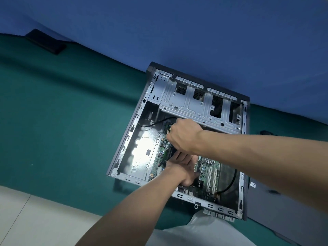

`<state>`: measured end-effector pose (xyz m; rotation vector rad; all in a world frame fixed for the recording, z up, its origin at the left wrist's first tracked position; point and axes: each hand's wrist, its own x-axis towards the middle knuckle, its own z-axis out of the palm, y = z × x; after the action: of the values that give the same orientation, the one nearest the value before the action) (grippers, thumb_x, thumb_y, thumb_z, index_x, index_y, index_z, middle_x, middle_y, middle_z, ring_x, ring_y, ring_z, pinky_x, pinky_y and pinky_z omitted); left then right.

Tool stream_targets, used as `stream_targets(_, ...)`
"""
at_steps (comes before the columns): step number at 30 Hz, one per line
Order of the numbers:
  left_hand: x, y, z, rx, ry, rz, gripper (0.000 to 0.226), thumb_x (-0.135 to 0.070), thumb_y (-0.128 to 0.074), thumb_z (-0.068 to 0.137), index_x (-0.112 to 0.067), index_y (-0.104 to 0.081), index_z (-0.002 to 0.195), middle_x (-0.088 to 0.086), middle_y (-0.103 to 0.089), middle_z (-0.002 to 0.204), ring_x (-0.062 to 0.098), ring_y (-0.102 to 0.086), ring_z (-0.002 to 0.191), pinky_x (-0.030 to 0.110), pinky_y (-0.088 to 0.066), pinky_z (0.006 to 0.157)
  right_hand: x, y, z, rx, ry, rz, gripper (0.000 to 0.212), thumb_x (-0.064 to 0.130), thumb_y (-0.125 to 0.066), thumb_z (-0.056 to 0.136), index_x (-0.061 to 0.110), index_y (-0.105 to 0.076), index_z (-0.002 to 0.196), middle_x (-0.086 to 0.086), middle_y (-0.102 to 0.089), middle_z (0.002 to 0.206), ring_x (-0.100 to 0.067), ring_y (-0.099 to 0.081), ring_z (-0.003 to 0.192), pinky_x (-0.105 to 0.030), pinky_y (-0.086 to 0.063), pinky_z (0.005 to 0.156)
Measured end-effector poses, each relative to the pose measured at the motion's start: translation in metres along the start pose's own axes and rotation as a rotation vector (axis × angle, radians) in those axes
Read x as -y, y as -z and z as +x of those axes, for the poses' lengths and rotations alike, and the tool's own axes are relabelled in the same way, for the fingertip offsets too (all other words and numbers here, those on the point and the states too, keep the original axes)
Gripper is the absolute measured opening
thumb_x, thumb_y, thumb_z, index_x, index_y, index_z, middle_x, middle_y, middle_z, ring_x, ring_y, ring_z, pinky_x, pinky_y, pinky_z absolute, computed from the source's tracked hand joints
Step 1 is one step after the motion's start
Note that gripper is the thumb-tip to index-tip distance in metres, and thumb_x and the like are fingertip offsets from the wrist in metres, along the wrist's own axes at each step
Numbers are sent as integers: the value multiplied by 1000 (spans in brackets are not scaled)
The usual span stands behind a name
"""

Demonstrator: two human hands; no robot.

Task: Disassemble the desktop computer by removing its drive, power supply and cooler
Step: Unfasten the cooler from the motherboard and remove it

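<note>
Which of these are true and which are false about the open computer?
1. The computer case lies open on a green mat. True.
2. Both hands are outside the case. False: the left hand and the right hand reach inside it.
3. The motherboard has white slots. True.
4. Everything behind the case is red. False: the backdrop is blue.
</note>
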<state>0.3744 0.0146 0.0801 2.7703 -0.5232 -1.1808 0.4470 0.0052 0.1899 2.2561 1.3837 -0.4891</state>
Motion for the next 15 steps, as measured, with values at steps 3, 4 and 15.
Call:
stream_targets(3,-1,-1,-1,-25,7,24,72,-54,-12,102,-12,14,154,3,23,160,24,26,145,39,20,110,-3,-2,2,-40,29,96,41,11,-36,99,11,-29,59,-5,-36,56,-24,-47,69,-34,-35,54)
stream_targets(4,-1,-1,0,-40,13,29,73,-54,-12,102,-11,16,153,3,25,159,24,27,145,39,22,107,-6,-2,3,-14,16,177,40,8,-40,97,10,-31,58,-5,-38,55,-24,-50,65,-32,-37,52)
stream_targets(15,-1,-7,4,-41,8,34,73,-50,-13,103,-1,8,152,15,16,161,29,16,148,43,12,119,-18,8,9,562,-558,998,34,11,-35,101,1,-43,70,-13,-39,68,-21,-34,54,-28,-29,42)
